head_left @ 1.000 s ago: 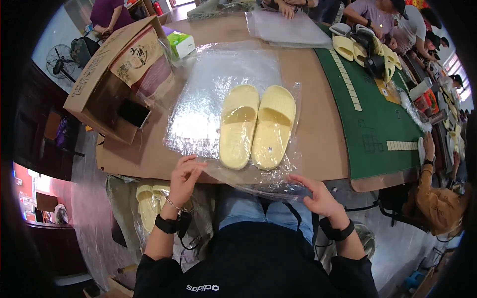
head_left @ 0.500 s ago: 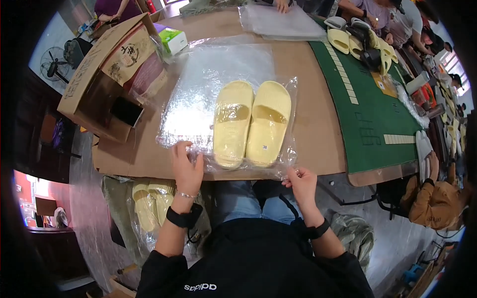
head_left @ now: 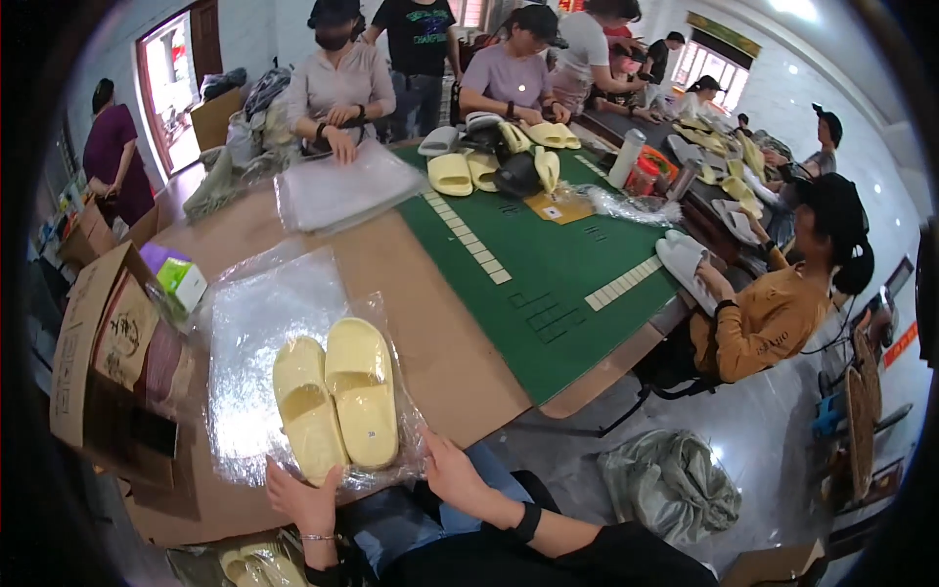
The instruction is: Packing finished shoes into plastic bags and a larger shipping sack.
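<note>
A pair of pale yellow slide slippers [head_left: 358, 391] lies side by side in a clear plastic bag [head_left: 389, 323] near the table's front edge. At the bag's near left, my left hand [head_left: 301, 499] rests with thumb and fingers apart, gripping nothing. My right hand [head_left: 460, 477] pinches the bag's near right edge, beside the heel of the right slipper. Beneath and beyond the slippers lies a stack of flat clear plastic bags [head_left: 240, 362], shiny with glare.
An open cardboard box [head_left: 83, 362] stands at the left, beside a green-and-white tissue pack [head_left: 182, 284]. More clear bags [head_left: 342, 191] lie at the far side. A green mat [head_left: 528, 323] holds slippers. Co-workers sit and stand around; one handles grey slippers [head_left: 688, 266]. More bagged slippers [head_left: 264, 565] are below the table.
The view has swung up and to the right, bringing co-workers and more of the room into sight. The bagged slippers stay on the table, with both my hands still at the bag's near edge.
</note>
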The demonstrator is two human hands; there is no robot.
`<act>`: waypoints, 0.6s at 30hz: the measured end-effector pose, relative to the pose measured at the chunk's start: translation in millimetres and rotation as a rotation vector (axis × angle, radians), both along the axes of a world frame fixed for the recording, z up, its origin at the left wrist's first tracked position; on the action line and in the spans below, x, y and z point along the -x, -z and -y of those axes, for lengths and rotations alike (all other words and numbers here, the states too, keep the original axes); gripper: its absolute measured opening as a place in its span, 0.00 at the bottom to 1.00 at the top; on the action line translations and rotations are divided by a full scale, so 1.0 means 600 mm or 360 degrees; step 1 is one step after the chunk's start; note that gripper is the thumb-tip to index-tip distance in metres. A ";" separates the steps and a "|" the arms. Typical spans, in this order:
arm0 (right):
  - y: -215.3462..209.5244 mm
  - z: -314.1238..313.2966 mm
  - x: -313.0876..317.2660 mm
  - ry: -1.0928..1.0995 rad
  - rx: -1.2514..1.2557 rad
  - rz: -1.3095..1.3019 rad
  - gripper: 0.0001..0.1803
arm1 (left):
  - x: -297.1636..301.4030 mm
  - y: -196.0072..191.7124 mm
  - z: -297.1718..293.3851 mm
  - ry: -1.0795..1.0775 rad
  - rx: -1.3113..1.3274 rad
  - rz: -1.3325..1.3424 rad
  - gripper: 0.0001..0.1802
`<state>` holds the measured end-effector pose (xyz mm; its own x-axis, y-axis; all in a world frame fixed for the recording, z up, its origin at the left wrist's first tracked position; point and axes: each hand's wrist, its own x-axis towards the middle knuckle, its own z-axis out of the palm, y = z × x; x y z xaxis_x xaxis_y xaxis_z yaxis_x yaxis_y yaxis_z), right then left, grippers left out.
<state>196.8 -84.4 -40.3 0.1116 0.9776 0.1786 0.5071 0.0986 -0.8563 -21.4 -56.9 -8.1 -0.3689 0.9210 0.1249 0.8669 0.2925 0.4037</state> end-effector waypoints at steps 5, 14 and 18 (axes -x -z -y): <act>0.004 -0.022 -0.001 -0.0141 0.0378 -0.0334 0.20 | 0.000 -0.009 -0.016 -0.0118 0.0220 0.0255 0.63; -0.008 -0.021 0.011 -0.0302 0.0717 -0.1142 0.43 | 0.034 0.006 -0.040 0.0150 0.0259 0.0733 0.33; -0.008 -0.009 0.018 -0.0250 0.0643 -0.1198 0.46 | 0.043 0.007 -0.030 0.0465 0.0120 0.1555 0.25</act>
<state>185.7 -78.9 -35.7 -0.0811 0.9642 -0.2525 -0.2026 -0.2640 -0.9430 -47.1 -38.9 -12.1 -0.0383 0.9843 -0.1722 0.2104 0.1765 0.9616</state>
